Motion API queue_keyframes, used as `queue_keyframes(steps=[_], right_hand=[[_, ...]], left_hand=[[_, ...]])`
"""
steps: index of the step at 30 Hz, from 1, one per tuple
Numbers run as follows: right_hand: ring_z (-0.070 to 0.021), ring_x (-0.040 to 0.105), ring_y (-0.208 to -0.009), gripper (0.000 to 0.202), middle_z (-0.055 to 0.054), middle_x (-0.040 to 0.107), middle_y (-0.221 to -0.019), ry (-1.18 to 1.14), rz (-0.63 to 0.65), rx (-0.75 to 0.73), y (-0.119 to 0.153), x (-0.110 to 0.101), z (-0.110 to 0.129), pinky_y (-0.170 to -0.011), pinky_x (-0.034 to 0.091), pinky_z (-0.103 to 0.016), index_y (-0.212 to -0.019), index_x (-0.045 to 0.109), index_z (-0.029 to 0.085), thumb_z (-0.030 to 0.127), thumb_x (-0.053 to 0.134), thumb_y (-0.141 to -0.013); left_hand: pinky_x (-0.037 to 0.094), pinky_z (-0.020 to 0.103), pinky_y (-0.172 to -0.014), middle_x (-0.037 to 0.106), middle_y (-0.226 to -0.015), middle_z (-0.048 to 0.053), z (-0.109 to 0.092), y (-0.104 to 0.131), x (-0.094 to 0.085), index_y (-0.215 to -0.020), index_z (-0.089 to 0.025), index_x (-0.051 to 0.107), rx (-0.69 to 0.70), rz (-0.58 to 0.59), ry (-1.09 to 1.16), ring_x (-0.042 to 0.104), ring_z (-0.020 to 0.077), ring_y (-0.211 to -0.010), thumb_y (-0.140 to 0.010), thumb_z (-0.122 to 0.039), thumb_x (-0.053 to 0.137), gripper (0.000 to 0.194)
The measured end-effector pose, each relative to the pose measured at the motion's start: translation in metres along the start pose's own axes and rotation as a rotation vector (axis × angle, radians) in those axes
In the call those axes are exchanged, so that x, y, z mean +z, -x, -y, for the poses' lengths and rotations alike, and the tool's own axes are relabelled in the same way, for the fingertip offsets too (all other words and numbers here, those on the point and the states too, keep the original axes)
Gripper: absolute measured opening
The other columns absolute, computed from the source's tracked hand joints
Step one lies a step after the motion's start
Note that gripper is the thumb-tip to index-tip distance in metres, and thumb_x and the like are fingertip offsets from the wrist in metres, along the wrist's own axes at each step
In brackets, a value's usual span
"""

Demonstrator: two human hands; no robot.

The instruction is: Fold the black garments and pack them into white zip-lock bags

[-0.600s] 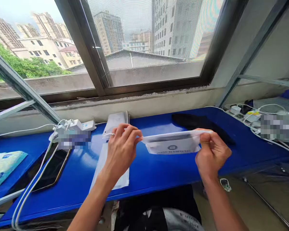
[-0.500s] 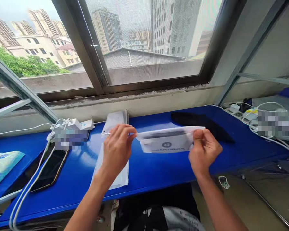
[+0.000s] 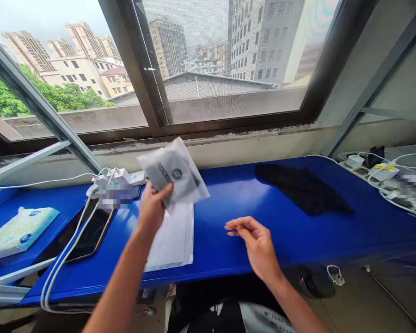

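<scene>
My left hand (image 3: 152, 203) grips a frosted plastic bag (image 3: 185, 180) by its lower left corner, the thumb lying on the front. Dark lettering and a round logo are printed on the bag, which is tilted above the desk. My right hand (image 3: 258, 243) hovers over the blue desktop, empty, its fingers loosely bent and the thumb close to them. Beneath the held bag lies a stack of similar pale zip bags (image 3: 173, 245), partly hidden by my left hand. A black folded cloth item (image 3: 307, 189) rests on the desk to the right.
The blue desk (image 3: 222, 254) stands against a window wall. At left are a dark tablet-like device (image 3: 92, 231), white cables (image 3: 60, 259), chargers (image 3: 119, 175) and a wipes packet (image 3: 24, 231). Metal posts (image 3: 48, 92) rise beside the desk. More chargers and cables (image 3: 381, 173) lie far right.
My right hand has let go of the bag and dropped lower. My left hand has swung the bag left and turned it upward, over the stack. The view has shifted slightly.
</scene>
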State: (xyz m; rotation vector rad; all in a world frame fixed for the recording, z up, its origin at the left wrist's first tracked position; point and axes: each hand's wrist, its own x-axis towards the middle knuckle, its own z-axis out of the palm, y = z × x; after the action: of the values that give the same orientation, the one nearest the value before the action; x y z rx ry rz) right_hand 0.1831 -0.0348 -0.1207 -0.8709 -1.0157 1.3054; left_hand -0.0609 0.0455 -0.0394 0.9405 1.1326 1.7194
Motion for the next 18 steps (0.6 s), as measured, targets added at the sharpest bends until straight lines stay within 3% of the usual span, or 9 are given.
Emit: queue_keyframes(steps=[3,6,8,11,13,15,18], right_hand=[[-0.0185,0.070,-0.079,0.020,-0.006,0.076,-0.089,0.178,-0.032,-0.041,-0.008,-0.030,0.003,-0.067,0.057,-0.028,-0.086,0.073,0.019,0.037,0.067,-0.092],[-0.0177,0.068,-0.078,0.022,-0.006,0.075,-0.088,0.334,0.060,-0.021,-0.011,-0.039,0.009,-0.068,0.055,-0.028,-0.087,0.074,0.019,0.035,0.061,-0.095],[-0.0177,0.068,-0.080,0.024,-0.005,0.074,-0.087,0.422,0.122,-0.017,-0.008,-0.037,0.012,-0.071,0.054,-0.028,-0.087,0.074,0.020,0.034,0.057,-0.097],[-0.0175,0.069,-0.081,0.027,-0.004,0.074,-0.086,0.487,0.127,-0.034,0.000,-0.032,0.014,-0.074,0.052,-0.029,-0.087,0.075,0.020,0.032,0.054,-0.098],[-0.0175,0.069,-0.081,0.027,-0.004,0.075,-0.087,0.490,0.125,-0.013,0.001,-0.029,0.012,-0.074,0.052,-0.029,-0.087,0.075,0.020,0.032,0.054,-0.098],[-0.0178,0.070,-0.079,0.026,-0.005,0.075,-0.087,0.489,0.167,0.033,-0.003,-0.029,0.012,-0.072,0.053,-0.029,-0.086,0.075,0.020,0.032,0.054,-0.095],[-0.0202,0.072,-0.077,0.024,-0.007,0.077,-0.085,0.506,0.224,0.049,-0.030,-0.045,0.022,-0.066,0.056,-0.029,-0.085,0.075,0.019,0.031,0.055,-0.090]], left_hand=[[0.061,0.032,-0.081,0.076,-0.108,0.007,-0.019,-0.087,-0.026,-0.129,-0.022,0.051,0.103,0.013,-0.410,0.074,0.0213,-0.091,-0.073,-0.047,0.084,0.069],[0.061,0.039,-0.085,0.076,-0.108,0.013,-0.011,-0.130,-0.037,-0.125,-0.015,0.058,0.093,0.121,-0.810,0.073,0.0268,-0.097,-0.085,-0.059,0.067,0.060],[0.056,0.048,-0.097,0.073,-0.116,0.020,0.000,-0.137,-0.038,-0.123,-0.011,0.063,0.112,0.123,-0.922,0.068,0.0351,-0.113,-0.082,-0.059,0.069,0.064],[0.035,0.059,-0.120,0.055,-0.147,0.028,0.008,-0.134,-0.033,-0.140,-0.007,0.058,0.206,0.094,-1.092,0.040,0.0442,-0.147,-0.082,-0.053,0.069,0.075],[0.020,0.058,-0.127,0.039,-0.164,0.023,0.008,-0.130,-0.024,-0.148,-0.012,0.055,0.286,0.129,-1.167,0.023,0.0405,-0.157,-0.089,-0.050,0.061,0.071],[0.012,0.061,-0.128,0.032,-0.170,0.012,0.009,-0.125,-0.010,-0.151,-0.023,0.056,0.342,0.252,-1.309,0.015,0.0388,-0.160,-0.096,-0.052,0.051,0.063],[0.011,0.082,-0.117,0.028,-0.173,0.005,0.016,-0.118,0.007,-0.157,-0.035,0.048,0.270,0.371,-1.625,0.013,0.0505,-0.158,-0.100,-0.066,0.031,0.067]])
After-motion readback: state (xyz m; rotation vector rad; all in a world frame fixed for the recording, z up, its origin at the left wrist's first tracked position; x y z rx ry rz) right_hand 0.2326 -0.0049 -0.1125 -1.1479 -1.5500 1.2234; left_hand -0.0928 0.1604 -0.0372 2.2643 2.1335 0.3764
